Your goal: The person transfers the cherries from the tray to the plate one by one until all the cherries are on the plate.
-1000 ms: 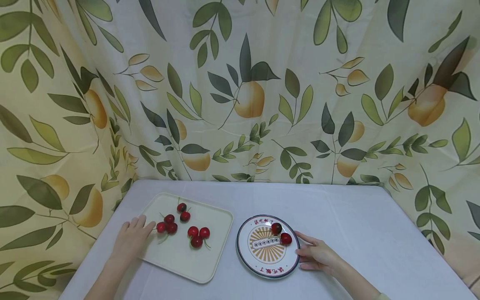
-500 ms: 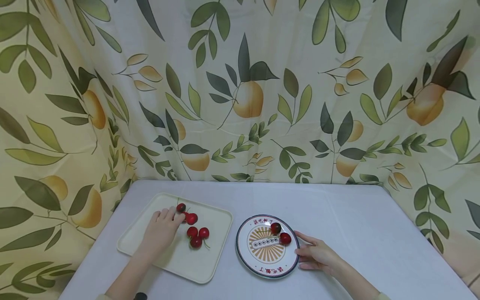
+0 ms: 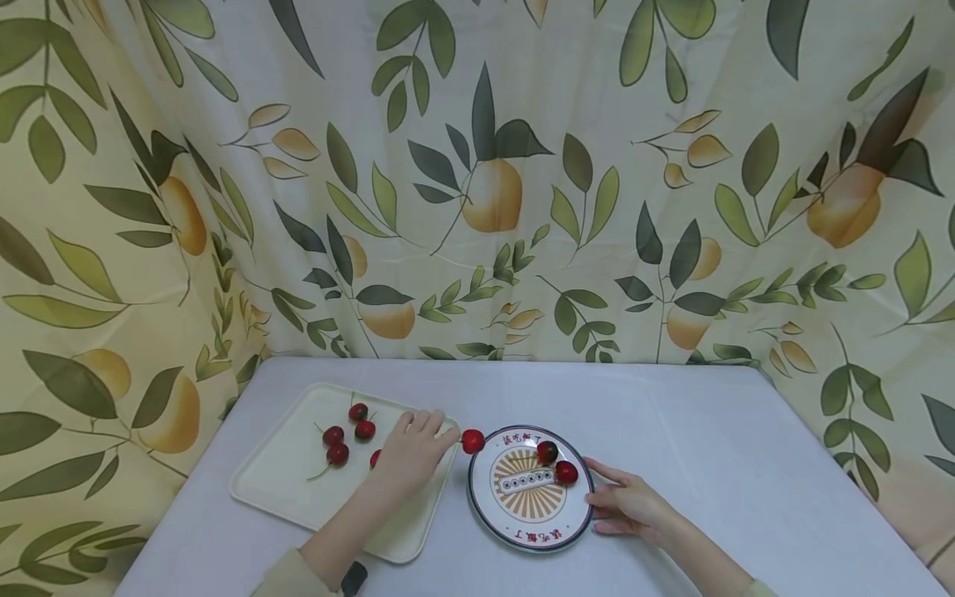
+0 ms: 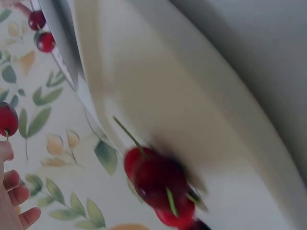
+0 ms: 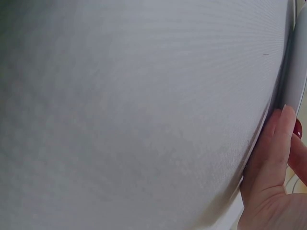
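My left hand (image 3: 414,452) pinches a red cherry (image 3: 472,441) by its stem, over the gap between the tray and the plate's left rim. The same cherry (image 4: 8,120) shows beyond the fingertips in the left wrist view. Below that hand lies a cream rectangular tray (image 3: 279,473) with several cherries (image 3: 333,435) on it, some of them hidden by the hand. My right hand (image 3: 630,507) holds the right rim of a round white plate (image 3: 488,502) with a dark edge and a sunburst print. Two cherries (image 3: 566,473) rest on the plate's upper right.
Tray and plate stand side by side on a table with a white cloth (image 3: 671,431). A curtain (image 3: 492,199) printed with leaves and fruit hangs behind the table and along its left side. A dark object (image 3: 354,578) shows beside the left wrist.
From the tray's left edge my left hand has crossed to the right with a cherry, now near the plate's rim. The right hand and plate have stayed put.
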`<state>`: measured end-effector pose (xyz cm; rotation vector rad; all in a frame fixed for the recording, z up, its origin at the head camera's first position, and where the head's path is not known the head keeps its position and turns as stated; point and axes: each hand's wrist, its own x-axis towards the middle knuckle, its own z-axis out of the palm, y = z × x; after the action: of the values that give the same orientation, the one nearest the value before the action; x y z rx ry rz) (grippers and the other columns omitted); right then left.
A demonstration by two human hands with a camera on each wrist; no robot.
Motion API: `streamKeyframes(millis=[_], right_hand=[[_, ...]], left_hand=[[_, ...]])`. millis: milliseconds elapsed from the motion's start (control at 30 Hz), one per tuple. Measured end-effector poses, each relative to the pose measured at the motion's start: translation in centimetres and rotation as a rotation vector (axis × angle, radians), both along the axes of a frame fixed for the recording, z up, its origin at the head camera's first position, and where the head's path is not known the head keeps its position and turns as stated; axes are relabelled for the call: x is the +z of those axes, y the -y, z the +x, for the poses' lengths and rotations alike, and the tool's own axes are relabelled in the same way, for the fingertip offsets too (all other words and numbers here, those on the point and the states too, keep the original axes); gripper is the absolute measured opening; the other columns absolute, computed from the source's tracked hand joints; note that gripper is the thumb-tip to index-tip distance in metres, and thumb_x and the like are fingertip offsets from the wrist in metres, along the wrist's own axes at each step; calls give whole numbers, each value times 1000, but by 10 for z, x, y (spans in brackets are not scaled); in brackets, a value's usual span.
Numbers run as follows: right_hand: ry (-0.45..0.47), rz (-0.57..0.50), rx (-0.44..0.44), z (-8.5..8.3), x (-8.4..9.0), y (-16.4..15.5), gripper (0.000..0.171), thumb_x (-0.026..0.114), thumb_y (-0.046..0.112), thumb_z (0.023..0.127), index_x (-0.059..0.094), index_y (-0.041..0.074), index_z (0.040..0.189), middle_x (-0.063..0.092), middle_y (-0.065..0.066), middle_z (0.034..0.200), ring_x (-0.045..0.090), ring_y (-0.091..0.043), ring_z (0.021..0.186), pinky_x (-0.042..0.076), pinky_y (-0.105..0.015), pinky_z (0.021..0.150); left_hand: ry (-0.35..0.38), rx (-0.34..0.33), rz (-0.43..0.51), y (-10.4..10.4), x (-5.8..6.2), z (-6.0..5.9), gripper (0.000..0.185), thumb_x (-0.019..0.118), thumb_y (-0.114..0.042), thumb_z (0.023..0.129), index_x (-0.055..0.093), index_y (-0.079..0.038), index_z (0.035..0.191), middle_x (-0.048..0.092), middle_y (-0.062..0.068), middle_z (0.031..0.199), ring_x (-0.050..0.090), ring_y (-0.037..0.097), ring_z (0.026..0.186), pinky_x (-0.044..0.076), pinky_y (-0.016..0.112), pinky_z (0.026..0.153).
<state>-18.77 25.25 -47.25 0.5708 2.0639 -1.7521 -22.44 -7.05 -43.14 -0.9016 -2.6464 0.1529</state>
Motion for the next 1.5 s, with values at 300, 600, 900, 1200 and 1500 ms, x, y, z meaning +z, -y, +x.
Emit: streamKeyframes(millis=[300, 600, 900, 1200, 1500], right_hand=[[-19, -7, 27, 1, 1, -1, 71, 65, 0, 78, 33, 11, 141, 46, -12, 89, 58, -17, 64, 54, -34, 59], [-9, -16, 27, 1, 2, -1, 70, 65, 0, 79, 34, 10, 140, 47, -12, 89, 59, -17, 62, 54, -33, 59], [-15, -9, 28, 0, 2, 0, 68, 65, 1, 79, 36, 11, 140, 50, -11, 89, 60, -18, 61, 54, -33, 59], [-4, -10, 23, -1, 1, 0, 67, 65, 1, 79, 37, 12, 140, 49, -12, 87, 61, -18, 61, 54, -33, 60], [-14, -32, 52, 0, 1, -2, 69, 64, 2, 80, 33, 11, 141, 49, -12, 90, 60, -18, 61, 54, -33, 60]], left_hand=[[38, -58, -99, -51, -6, 6, 35, 62, -20, 86, 52, -30, 118, 50, 1, 119, 45, 17, 104, 37, 36, 96], [-76, -186, -69, -84, -18, 11, 24, 59, -27, 87, 54, -32, 110, 50, -5, 110, 45, 12, 99, 38, 30, 88], [-33, -229, -124, -112, -31, 20, 34, 63, -27, 83, 51, -33, 114, 45, -6, 112, 43, 12, 105, 39, 32, 94], [-5, -200, -147, -119, -39, 18, 36, 66, -31, 81, 51, -33, 114, 45, -6, 111, 41, 11, 101, 37, 30, 92], [-11, -191, -214, -125, -47, 17, 35, 62, -34, 84, 49, -34, 117, 42, -7, 114, 40, 10, 105, 35, 30, 96]])
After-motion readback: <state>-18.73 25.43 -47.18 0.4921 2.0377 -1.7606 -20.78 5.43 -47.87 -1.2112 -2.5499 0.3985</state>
